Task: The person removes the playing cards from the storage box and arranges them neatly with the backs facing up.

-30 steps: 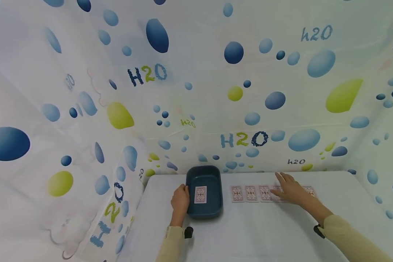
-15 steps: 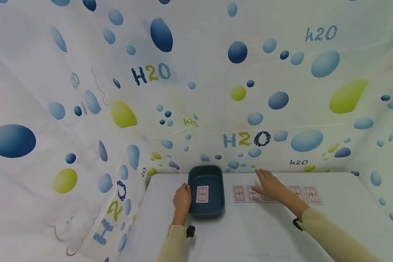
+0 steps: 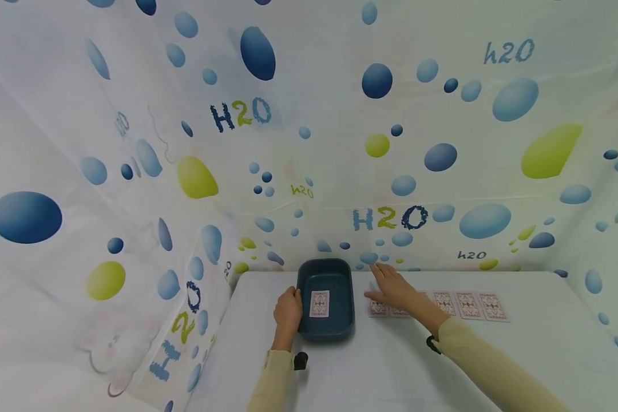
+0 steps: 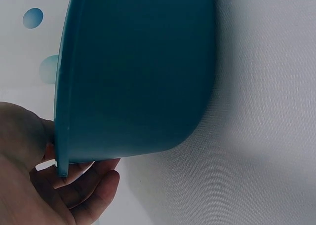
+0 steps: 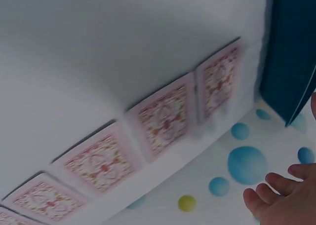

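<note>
My left hand (image 3: 288,312) grips the left rim of a dark teal plastic basin (image 3: 326,332) standing on the white table. Its fingers curl under the basin's lip in the left wrist view, thumb side at the rim. One playing card (image 3: 319,304) with a red-patterned back lies face down inside. To the right of the basin, several face-down playing cards (image 3: 470,305) form a row. Over the left end of that row hovers my right hand (image 3: 394,293), fingers spread and holding nothing. The right wrist view shows its fingers (image 5: 276,183) apart from the cards (image 5: 165,119).
A white cloth (image 3: 376,372) covers the table. Behind and at the sides hangs a white curtain (image 3: 335,171) with blue and green drops and H2O lettering, meeting the table's far edge. Dark bands with small devices (image 3: 301,361) sit at both wrists.
My right hand has swept leftward above the card row, from its right part to the left end, uncovering the cards on the right. The left hand keeps its grip on the basin.
</note>
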The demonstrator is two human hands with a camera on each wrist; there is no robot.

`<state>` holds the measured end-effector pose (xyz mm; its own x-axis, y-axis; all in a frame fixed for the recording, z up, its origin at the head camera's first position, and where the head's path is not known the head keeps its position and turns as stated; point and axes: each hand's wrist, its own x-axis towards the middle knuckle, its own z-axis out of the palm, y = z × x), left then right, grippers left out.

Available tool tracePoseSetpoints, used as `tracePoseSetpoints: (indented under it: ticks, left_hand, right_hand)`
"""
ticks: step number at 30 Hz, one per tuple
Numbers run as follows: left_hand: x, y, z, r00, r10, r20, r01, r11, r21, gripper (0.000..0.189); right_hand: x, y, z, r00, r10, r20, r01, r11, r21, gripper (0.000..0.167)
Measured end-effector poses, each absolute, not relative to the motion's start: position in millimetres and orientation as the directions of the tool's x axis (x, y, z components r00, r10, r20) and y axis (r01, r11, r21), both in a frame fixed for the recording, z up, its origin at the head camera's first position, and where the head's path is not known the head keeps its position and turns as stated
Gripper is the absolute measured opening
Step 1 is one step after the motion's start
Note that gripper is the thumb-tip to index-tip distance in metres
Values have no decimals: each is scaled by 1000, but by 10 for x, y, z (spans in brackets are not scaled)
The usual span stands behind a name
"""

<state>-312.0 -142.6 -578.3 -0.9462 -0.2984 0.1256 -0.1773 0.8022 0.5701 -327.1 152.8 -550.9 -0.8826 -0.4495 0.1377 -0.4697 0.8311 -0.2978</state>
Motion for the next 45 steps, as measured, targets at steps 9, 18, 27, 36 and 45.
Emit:
tracePoseSetpoints:
  ticks: [9, 18, 27, 36, 45]
  left_hand:
    - [-3105, -1425, -5781, -944, -294, 152, -153, 795, 587, 22]
    - [-3093, -1461, -5789, -943, -297, 148, -154, 787, 598, 23]
    - [-3105, -1472, -5807, -941, -291, 173, -135, 793, 594, 23]
    - [-3114, -1390, -5746, -947, -274, 167, -128, 800, 586, 23]
    - [-3129, -1460, -5814, -940, -292, 175, -142, 804, 577, 23]
  right_hand:
    - [-3323, 1055, -5425, -868, -486, 101, -495, 830, -257, 85]
    - [-3313, 666, -5528, -815, -567, 119, -579, 789, -207, 82]
    - [-3314, 226, -5645, -814, -575, 86, -579, 791, -195, 79]
    - [-3431, -7, -5697, -888, -458, -41, -451, 885, -118, 84]
    - [-3488, -189, -5748, -934, -325, -149, -293, 934, -204, 87]
